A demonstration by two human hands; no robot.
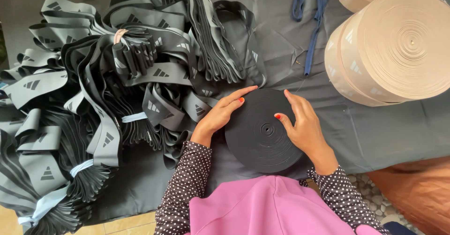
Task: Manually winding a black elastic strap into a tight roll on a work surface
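Two bare hands rest on a black roll of elastic band (262, 134) lying flat on dark cloth (375, 132), low centre. Left hand (220, 115) lies open-palmed on its rim at 10 o'clock; right hand (302, 125) cups the rim at 2 o'clock, fingers loosely curved, not clenched. Heap of grey-black bands (117, 89) at 9 o'clock; beige rolls (398, 47) at 2 o'clock, well apart.
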